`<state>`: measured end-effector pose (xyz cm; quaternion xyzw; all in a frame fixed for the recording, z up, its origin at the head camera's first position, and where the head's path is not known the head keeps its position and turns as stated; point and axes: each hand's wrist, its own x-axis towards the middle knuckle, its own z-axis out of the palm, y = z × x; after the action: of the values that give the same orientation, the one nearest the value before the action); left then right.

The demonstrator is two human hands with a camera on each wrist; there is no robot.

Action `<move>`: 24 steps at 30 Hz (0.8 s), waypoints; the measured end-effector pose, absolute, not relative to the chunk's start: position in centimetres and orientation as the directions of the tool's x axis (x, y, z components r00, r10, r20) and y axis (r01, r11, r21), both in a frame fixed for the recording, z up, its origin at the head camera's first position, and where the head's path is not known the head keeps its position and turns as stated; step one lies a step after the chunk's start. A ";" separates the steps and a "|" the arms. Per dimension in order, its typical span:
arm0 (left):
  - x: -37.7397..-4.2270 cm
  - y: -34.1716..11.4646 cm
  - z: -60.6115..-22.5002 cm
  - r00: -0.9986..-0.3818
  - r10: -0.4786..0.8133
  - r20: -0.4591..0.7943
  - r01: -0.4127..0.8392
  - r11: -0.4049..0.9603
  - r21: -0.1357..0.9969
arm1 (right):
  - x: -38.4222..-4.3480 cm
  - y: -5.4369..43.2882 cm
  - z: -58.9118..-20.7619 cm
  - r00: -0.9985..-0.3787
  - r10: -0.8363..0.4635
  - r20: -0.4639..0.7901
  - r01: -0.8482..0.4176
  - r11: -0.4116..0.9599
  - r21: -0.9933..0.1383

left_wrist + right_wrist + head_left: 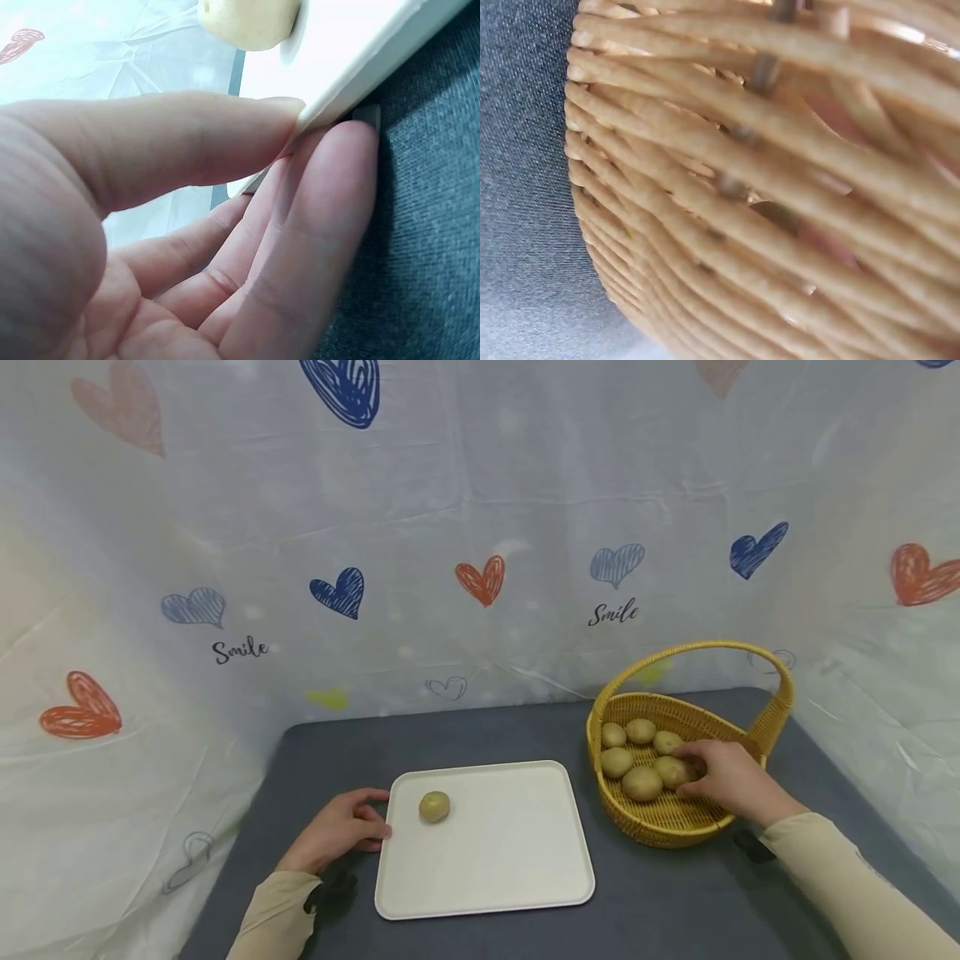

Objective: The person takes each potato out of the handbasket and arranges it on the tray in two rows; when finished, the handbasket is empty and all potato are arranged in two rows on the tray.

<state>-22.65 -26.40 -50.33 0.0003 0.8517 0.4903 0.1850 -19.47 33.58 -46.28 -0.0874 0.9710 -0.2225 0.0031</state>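
A white rectangular tray (502, 860) lies on the table with one potato (434, 807) near its upper left corner. My left hand (337, 831) pinches the tray's left edge; in the left wrist view the thumb (217, 139) is on the rim and fingers sit beneath it. On the right stands a yellow wicker basket (663, 837) with several potatoes inside. My right hand (738, 783) reaches over its right side, thumb and fingers around a potato (671, 772). The woven basket wall (682, 172) fills most of the right wrist view and largely hides that hand.
A dark grey cloth (480, 735) covers the table under the tray and basket. The basket's tall arched handle (697, 647) rises above its opening. Behind hangs a white curtain (405, 535) printed with hearts.
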 end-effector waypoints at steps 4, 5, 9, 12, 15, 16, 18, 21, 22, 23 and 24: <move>-22.5 -26.5 -50.1 -0.927 0.190 -0.323 -0.186 0.516 0.836 | -19.9 33.3 -46.3 -0.983 -0.179 0.043 -0.180 0.892 -0.415; -22.5 -26.6 -50.1 -0.926 0.192 -0.326 -0.188 0.514 0.837 | -19.9 33.3 -46.4 -0.983 -0.179 0.045 -0.182 0.893 -0.413; -22.6 -26.7 -50.1 -0.921 0.198 -0.337 -0.198 0.508 0.839 | -20.0 33.4 -46.4 -0.984 -0.170 0.055 -0.178 0.897 -0.404; -22.7 -26.6 -50.2 -0.919 0.206 -0.337 -0.197 0.501 0.843 | -19.8 33.6 -46.3 -0.985 -0.158 0.067 -0.171 0.902 -0.396; -22.7 -26.6 -50.3 -0.919 0.214 -0.331 -0.189 0.497 0.847 | -19.6 33.6 -46.0 -0.985 -0.145 0.089 -0.168 0.906 -0.388; -22.7 -26.6 -50.3 -0.919 0.215 -0.329 -0.188 0.495 0.848 | -19.4 33.6 -45.8 -0.986 -0.141 0.093 -0.166 0.906 -0.388; -22.6 -26.7 -50.4 -0.920 0.218 -0.325 -0.182 0.496 0.849 | -19.1 33.4 -45.4 -0.986 -0.131 0.101 -0.160 0.905 -0.395; -22.6 -26.7 -50.4 -0.921 0.211 -0.329 -0.190 0.495 0.848 | -18.4 33.0 -44.5 -0.991 -0.104 0.088 -0.132 0.892 -0.431; -22.7 -26.8 -50.4 -0.921 0.207 -0.330 -0.191 0.496 0.847 | -18.1 32.8 -44.1 -0.992 -0.096 0.083 -0.123 0.885 -0.450; -22.8 -26.8 -50.5 -0.922 0.202 -0.330 -0.193 0.499 0.845 | -17.9 32.5 -43.7 -0.993 -0.087 0.081 -0.115 0.875 -0.469; -22.8 -26.8 -50.5 -0.922 0.196 -0.333 -0.198 0.500 0.843 | -17.6 32.2 -43.4 -0.994 -0.077 0.081 -0.106 0.866 -0.489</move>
<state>-22.82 -26.79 -50.50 -0.0006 0.8433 0.5000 0.1969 -17.56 32.17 -43.35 -0.0474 0.9654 -0.2547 -0.0292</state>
